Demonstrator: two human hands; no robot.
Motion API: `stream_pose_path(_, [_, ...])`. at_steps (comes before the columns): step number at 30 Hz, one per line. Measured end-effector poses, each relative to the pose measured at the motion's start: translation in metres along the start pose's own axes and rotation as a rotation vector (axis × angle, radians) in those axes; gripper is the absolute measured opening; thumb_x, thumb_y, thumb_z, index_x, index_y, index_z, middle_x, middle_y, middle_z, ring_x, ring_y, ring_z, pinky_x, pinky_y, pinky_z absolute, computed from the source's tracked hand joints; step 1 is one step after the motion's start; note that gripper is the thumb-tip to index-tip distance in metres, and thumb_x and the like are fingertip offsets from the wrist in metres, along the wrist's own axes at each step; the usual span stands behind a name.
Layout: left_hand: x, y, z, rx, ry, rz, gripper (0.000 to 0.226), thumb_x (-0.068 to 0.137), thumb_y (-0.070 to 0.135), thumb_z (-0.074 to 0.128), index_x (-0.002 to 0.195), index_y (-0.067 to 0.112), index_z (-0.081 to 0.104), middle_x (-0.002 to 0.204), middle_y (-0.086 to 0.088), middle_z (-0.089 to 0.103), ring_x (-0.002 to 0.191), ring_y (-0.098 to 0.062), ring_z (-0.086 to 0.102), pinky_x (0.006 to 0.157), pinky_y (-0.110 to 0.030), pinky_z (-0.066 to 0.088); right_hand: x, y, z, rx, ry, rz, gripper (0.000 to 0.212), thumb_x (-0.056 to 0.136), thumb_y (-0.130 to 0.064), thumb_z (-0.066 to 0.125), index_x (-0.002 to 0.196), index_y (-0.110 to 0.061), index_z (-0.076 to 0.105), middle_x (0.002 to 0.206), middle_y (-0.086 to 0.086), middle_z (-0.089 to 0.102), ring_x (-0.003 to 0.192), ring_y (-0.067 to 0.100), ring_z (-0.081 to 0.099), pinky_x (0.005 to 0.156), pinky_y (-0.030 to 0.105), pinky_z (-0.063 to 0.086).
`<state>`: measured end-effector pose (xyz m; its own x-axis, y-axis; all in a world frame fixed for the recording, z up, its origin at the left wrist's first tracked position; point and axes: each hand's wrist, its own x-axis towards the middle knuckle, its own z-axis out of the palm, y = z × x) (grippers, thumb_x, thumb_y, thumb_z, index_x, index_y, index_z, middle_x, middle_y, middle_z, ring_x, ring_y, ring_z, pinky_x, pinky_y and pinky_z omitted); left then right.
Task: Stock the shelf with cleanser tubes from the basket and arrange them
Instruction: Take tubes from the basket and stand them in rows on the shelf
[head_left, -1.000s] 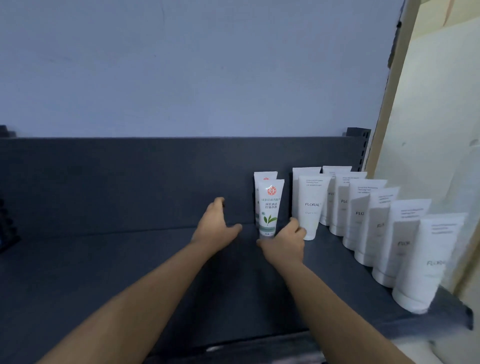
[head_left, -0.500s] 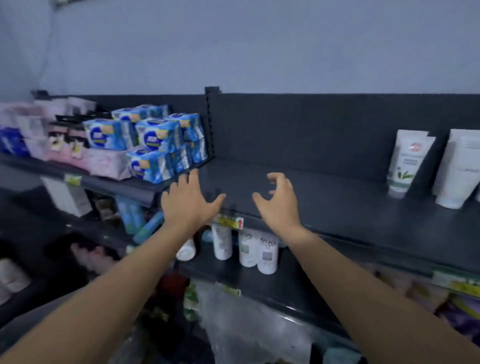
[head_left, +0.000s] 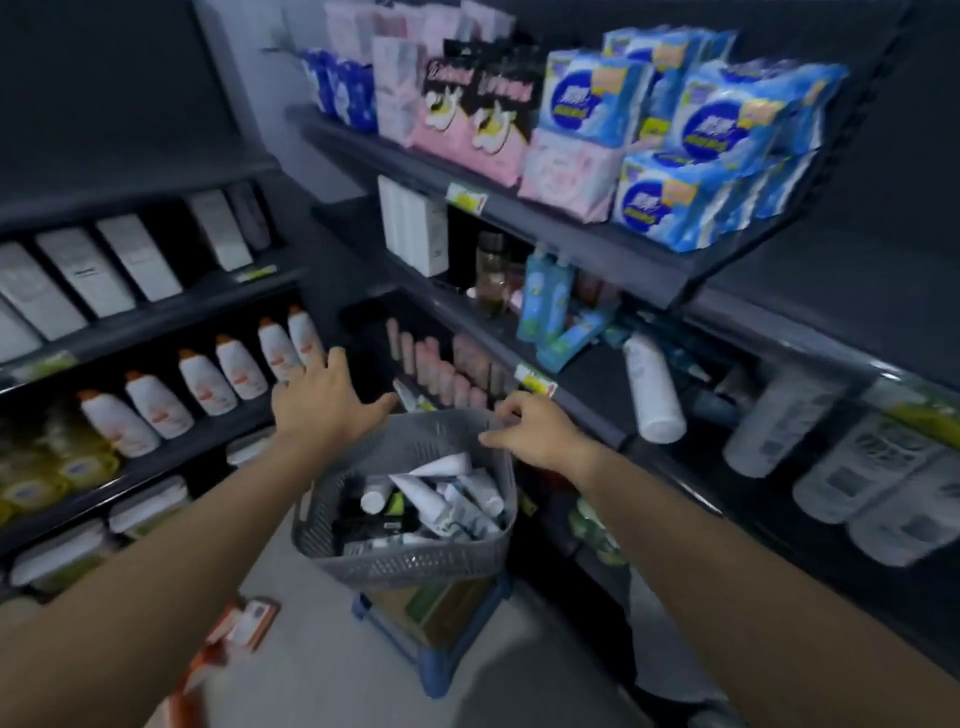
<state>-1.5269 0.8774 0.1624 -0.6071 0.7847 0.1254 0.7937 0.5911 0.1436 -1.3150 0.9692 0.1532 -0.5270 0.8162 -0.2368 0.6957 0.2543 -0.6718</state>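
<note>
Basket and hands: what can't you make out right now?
- Head view: tubes in the gray basket overlap; count and labels blurred.
- Left hand and right hand hover open above the rim; contact unclear.
- Blue stool under the basket mostly hidden.

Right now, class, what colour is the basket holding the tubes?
Grey, with a perforated mesh wall; the basket shows best in the head view.

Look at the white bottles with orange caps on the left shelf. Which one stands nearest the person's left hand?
The rightmost bottle in that row, at the shelf's inner end. The left hand is spread just beside it; the other bottles run away to the left.
</note>
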Motion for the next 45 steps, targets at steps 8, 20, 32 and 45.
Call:
stream_pose_path(8, [0.043,-0.064,0.088,0.001,-0.267,-0.116,0.089,0.081,0.072,0.051,0.140,0.008,0.034,0.140,-0.015,0.041,0.126,-0.037,0.044,0.088,-0.046,0.046,0.090,0.022,0.080,-0.030,-0.218,0.189,0.036,0.087,-0.025,0.069,0.105,0.005,0.059,0.115,0.022,0.061,0.104,0.032,0.058,0.084,0.036,0.045])
stream_pose_path(20, [0.075,-0.067,0.263,-0.102,-0.530,-0.342,0.074,0.083,0.063,0.054,0.132,0.008,0.040,0.132,-0.014,0.048,0.121,-0.034,0.049,0.090,-0.041,0.044,0.212,0.111,0.209,-0.166,-0.510,0.254,0.022,0.091,-0.017,0.059,0.078,-0.004,0.046,0.078,0.015,0.048,0.077,0.028,0.050,0.064,0.031,0.027])
stream_pose_path(32, [0.128,-0.074,0.360,-0.338,-0.762,-0.542,0.060,0.097,0.036,0.051,0.140,-0.003,0.037,0.140,-0.025,0.046,0.129,-0.037,0.045,0.103,-0.036,0.036,0.281,0.135,0.302,-0.345,-0.475,0.066,0.074,0.081,-0.046,0.069,0.137,-0.007,0.040,0.134,0.012,0.053,0.119,0.030,0.053,0.095,0.039,0.048])
stream_pose_path(45, [0.152,-0.084,0.296,-0.255,-0.773,-0.536,0.065,0.072,0.050,0.076,0.114,0.002,0.064,0.114,-0.014,0.067,0.103,-0.025,0.062,0.067,-0.026,0.039,0.244,0.107,0.273,-0.069,-0.345,0.246,0.079,0.075,-0.027,0.075,0.137,-0.009,0.029,0.136,0.012,0.043,0.108,0.028,0.055,0.072,0.033,0.045])
